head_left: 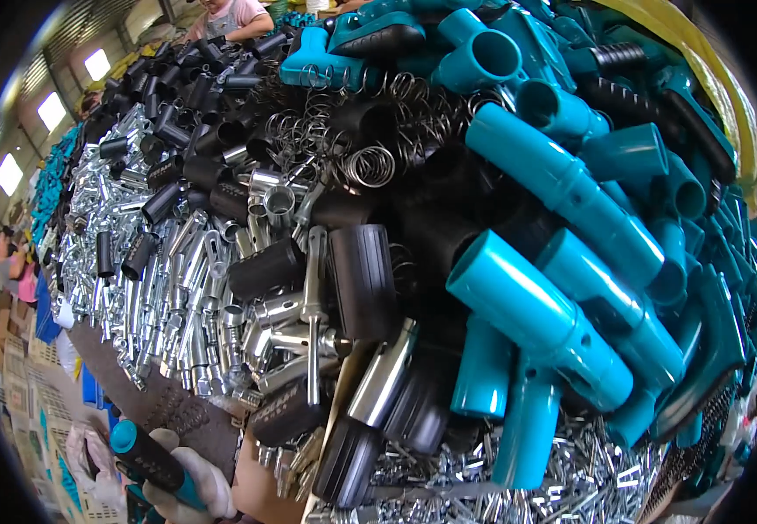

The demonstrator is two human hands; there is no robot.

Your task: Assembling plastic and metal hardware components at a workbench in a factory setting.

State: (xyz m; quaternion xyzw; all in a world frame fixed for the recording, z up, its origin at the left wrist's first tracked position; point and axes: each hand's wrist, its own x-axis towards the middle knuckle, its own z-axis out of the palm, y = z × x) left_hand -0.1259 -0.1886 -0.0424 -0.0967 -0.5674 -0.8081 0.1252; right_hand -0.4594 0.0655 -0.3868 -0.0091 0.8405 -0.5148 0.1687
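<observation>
At the lower left, my left hand (208,480), in a white glove, is closed around a black-and-teal tubular tool part (151,454). The part is tilted, with its round teal end up and to the left. Of my right hand nothing shows. Nearest to the glove are loose silver metal shafts (286,463) and a black ribbed sleeve (291,410). Farther right, a large heap of glossy teal tube housings (540,319) rises over the bench, several with black grips.
Silver spindles (169,297) and black sleeves (361,279) are piled across the middle and left. Coil springs (369,166) lie above them. Small metal pins (518,489) fill the lower right. A person in pink (234,19) is at the back, another person (22,271) far left.
</observation>
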